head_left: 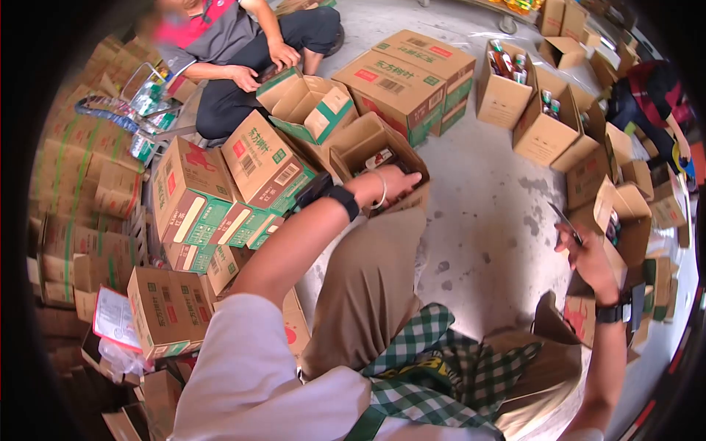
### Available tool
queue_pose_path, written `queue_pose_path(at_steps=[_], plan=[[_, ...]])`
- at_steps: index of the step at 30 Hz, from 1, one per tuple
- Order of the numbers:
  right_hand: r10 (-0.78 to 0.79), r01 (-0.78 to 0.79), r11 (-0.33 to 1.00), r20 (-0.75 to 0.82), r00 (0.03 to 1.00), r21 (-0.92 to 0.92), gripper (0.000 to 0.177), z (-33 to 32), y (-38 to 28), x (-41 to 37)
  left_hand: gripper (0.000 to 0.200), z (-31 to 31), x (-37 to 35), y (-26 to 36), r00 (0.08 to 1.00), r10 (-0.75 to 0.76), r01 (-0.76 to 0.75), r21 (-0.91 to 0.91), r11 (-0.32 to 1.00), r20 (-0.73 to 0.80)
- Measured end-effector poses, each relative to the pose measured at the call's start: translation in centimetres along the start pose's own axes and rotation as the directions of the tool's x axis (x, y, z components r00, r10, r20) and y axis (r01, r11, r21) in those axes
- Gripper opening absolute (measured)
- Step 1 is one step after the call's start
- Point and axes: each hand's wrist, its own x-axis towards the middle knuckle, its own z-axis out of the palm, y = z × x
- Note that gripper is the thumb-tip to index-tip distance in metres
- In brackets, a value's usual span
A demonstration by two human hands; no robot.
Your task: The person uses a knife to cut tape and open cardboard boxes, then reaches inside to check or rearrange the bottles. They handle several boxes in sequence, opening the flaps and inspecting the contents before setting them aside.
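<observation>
My left hand point(388, 185) reaches into an open brown carton point(353, 158) just beyond my knee. A dark bottle with a white and red label point(380, 158) lies in that carton beside my fingers. What the fingers hold, if anything, is hidden by the hand and the carton. On the right, my right hand point(585, 250) is raised over the floor, its fingers closed on a thin dark blade-like tool point(565, 223). An open carton point(629, 220) with bottles inside stands just behind that hand.
A seated person point(243, 66) touches an open green-and-brown carton point(312, 110) at the top left. Closed cartons point(401, 81) stand top centre, others point(257, 162) on the left. Open cartons with bottles point(507, 99) line the right, near another person point(647, 103).
</observation>
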Motion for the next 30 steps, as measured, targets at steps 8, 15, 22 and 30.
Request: queue_pose_path(at_steps=[8, 15, 22, 30], plan=[[0.141, -0.229, 0.866, 0.222, 0.965, 0.445, 0.019, 5.6, -2.3, -4.5, 0.093, 4.1, 1.5, 1.8, 0.988, 0.155, -0.115, 0.563, 0.819, -0.025], [-0.173, 0.161, 0.984, -0.196, 0.965, -0.077, 0.015, 14.8, 2.4, -2.8, 0.033, 12.2, 3.8, -4.4, 0.673, 0.346, 0.093, 0.538, 0.838, -0.654], [-0.274, 0.205, 0.894, -0.123, 0.954, -0.399, 0.012, 20.7, 5.0, -4.1, 0.01, 18.5, 2.5, -6.4, 0.582, 0.738, -0.373, 0.694, 0.616, -0.342], [-0.146, 0.035, 0.864, -0.184, 0.972, -0.502, 0.012, 21.3, 7.3, -5.5, 0.02, 22.3, -0.1, -4.6, 0.7, 0.699, -0.416, 0.713, 0.565, -0.145]])
